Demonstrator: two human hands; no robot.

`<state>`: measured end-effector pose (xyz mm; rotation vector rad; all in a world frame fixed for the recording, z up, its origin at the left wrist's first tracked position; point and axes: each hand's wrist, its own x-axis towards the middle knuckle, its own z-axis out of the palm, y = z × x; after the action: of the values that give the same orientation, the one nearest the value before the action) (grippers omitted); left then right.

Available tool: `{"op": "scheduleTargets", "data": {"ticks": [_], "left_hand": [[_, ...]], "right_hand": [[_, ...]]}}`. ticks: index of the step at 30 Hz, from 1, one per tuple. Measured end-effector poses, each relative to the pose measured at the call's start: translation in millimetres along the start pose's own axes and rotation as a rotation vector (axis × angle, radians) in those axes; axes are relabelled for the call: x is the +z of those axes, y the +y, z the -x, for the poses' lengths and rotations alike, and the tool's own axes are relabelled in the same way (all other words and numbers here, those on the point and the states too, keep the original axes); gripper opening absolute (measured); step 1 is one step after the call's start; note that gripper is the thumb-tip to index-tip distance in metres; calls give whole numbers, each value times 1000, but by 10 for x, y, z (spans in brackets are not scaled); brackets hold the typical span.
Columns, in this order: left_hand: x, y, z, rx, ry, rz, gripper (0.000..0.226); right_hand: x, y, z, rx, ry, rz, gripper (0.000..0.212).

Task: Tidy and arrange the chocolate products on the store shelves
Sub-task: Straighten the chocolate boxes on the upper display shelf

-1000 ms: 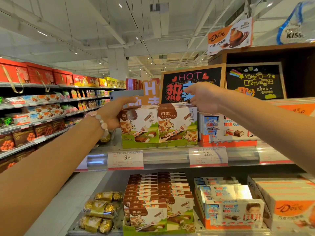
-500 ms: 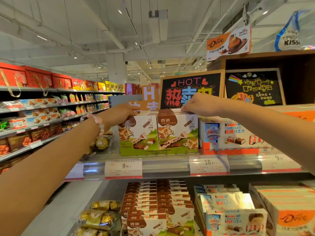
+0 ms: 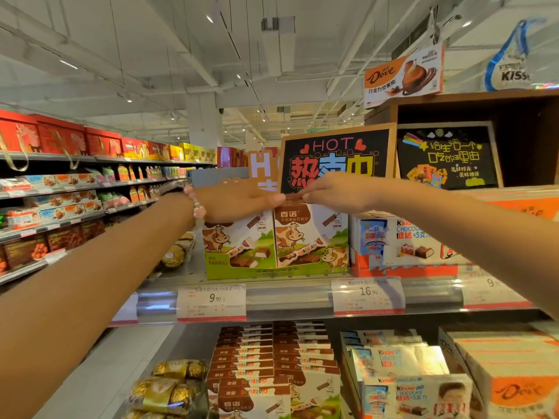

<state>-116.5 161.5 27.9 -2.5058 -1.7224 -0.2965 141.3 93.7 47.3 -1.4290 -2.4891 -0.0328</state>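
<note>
Cow-print Bainuo chocolate boxes [image 3: 305,237] stand upright in a green display tray [image 3: 266,272] on the upper shelf. Both my hands meet over the top of the boxes. My left hand [image 3: 239,201], with a bead bracelet at the wrist, lies with stretched fingers on the left row's tops. My right hand [image 3: 335,193] pinches the brown top edge of a box [image 3: 292,197] in the right row. More of the same boxes [image 3: 272,358] lie stacked on the shelf below.
Kinder boxes [image 3: 402,243] stand right of the tray, gold-wrapped chocolates [image 3: 174,255] left of it. A black "HOT" sign [image 3: 335,158] stands right behind my hands. Price tags hang on the shelf rail [image 3: 287,300]. Orange Dove boxes [image 3: 508,382] fill the lower right.
Both hands have slid inward along the box tops and now meet at the middle. The left hand has left the side of the left box.
</note>
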Motion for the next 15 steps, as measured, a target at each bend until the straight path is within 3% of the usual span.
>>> {"op": "scheduleTargets", "data": {"ticks": [2,4,6,8,12,15], "left_hand": [[99,-248,-143,35,-16,-51,58],[-34,269,100,23,4,35,36],[-180,761,266,158,13,79,48],[-228,825,396,233,-40,121,56],[-160,802,438,250,11,42,68],[-100,756,396,241,119,-48,81]], "right_hand": [[57,44,-28,-21,-6,-22,44],[68,74,-35,-30,6,-34,47],[84,112,-53,-44,14,-47,48],[106,126,-49,-49,9,-75,48],[152,158,-30,-23,6,-123,51],[174,145,-15,-42,96,-68,50]]}}
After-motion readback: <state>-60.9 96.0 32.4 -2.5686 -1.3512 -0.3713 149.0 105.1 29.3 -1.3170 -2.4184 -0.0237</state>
